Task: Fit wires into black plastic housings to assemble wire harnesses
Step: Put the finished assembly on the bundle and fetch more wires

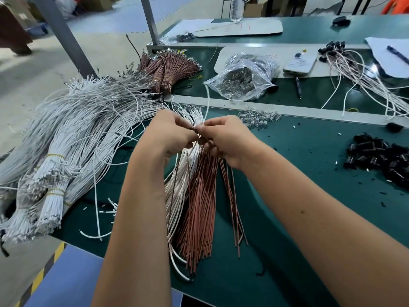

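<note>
My left hand (pixel 170 134) and my right hand (pixel 225 140) meet at the middle of the green table (pixel 309 218), fingertips pinched together on a small dark housing (pixel 195 128) that is mostly hidden. A single white wire (pixel 207 100) rises from that spot and curves away from me. Below my hands lies a loose fan of brown wires (pixel 199 207) and white wires (pixel 177 196). A pile of black plastic housings (pixel 380 158) sits at the right.
Large bundles of white wires (pixel 66 140) cover the table's left side, with tied brown bundles (pixel 168 67) behind. A clear bag of metal parts (pixel 243 78), a phone (pixel 299 63), a pen (pixel 298 87) and finished harnesses (pixel 358 74) lie beyond a grey rail.
</note>
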The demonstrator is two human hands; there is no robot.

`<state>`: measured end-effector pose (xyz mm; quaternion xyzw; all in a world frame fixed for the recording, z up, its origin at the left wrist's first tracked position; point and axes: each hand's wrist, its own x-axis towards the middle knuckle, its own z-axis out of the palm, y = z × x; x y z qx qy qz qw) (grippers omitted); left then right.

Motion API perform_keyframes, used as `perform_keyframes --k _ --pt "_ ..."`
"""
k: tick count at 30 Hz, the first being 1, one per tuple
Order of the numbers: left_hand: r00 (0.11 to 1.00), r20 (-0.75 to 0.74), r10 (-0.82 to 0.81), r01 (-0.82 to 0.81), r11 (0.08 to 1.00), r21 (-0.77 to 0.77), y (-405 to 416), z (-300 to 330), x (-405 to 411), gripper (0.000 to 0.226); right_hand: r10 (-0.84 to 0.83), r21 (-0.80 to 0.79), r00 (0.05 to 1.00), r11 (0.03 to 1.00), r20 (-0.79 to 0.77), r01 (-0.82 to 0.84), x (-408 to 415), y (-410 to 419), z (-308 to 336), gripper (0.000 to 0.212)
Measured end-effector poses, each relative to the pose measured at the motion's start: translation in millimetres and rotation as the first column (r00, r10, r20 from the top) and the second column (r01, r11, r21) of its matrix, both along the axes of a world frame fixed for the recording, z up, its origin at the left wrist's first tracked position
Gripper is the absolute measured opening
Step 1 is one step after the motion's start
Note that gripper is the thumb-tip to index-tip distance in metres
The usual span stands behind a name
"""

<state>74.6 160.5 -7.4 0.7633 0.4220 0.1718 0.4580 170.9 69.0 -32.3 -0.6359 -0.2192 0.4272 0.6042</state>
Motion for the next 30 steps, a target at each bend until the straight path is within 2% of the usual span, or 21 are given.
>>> perform_keyframes --k 2,4,8,12,16,21,23,25,28,30 --pt "1.0 0.01 0.01 -0.01 1.0 0.016 -2.5 1.3 -0.4 0.021 -0.048 0.032 0.998 0.998 -0.045 0.049 2.9 1.2 -2.3 0.014" --pt "0.999 0.02 0.027 -0.027 0.999 0.025 -3.6 1.7 -1.8 0.021 -0.08 0.034 0.997 0.996 0.012 0.079 6.0 1.7 -4.0 0.015" --pt "0.999 0.051 0.009 -0.005 0.997 -0.077 -4.4 3.0 -6.0 0.017 -0.154 0.073 0.986 0.986 0.06 0.149 14.3 0.3 -3.1 0.021" --pt "0.994 0.068 -0.08 0.092 0.977 -0.19 -8.2 9.3 -10.6 0.021 -0.255 0.179 0.965 0.948 -0.065 0.263 28.2 -3.6 7.1 0.02" --pt "0.981 0.084 -0.174 0.187 0.964 -0.188 -16.3 25.3 -9.2 0.023 -0.316 0.305 0.935 0.885 -0.162 0.352 47.4 -15.5 32.1 0.02" --pt "0.925 0.245 -0.291 0.341 0.92 -0.195 -37.9 51.9 5.0 0.018 -0.378 0.439 0.881 0.766 -0.283 0.469 83.9 -51.6 64.1 0.037" --pt "0.888 0.372 -0.27 0.376 0.892 -0.25 -50.7 57.3 21.6 0.017 -0.392 0.449 0.892 0.771 -0.224 0.452 98.6 -71.8 68.8 0.039" --pt "0.854 0.491 -0.173 0.38 0.853 -0.359 -64.3 56.0 43.7 0.018 -0.385 0.364 0.922 0.852 -0.049 0.375 108.5 -94.4 64.2 0.041" --pt "0.847 0.528 -0.065 0.358 0.803 -0.477 -91.2 42.4 85.0 0.012 -0.156 0.088 0.956 0.986 0.248 0.138 114.3 -141.9 42.8 0.049" --pt "0.87 0.491 -0.048 0.328 0.8 -0.503 -107.5 28.9 105.7 0.014 0.015 -0.055 0.95 0.999 0.313 0.003 111.9 -171.1 25.1 0.047"
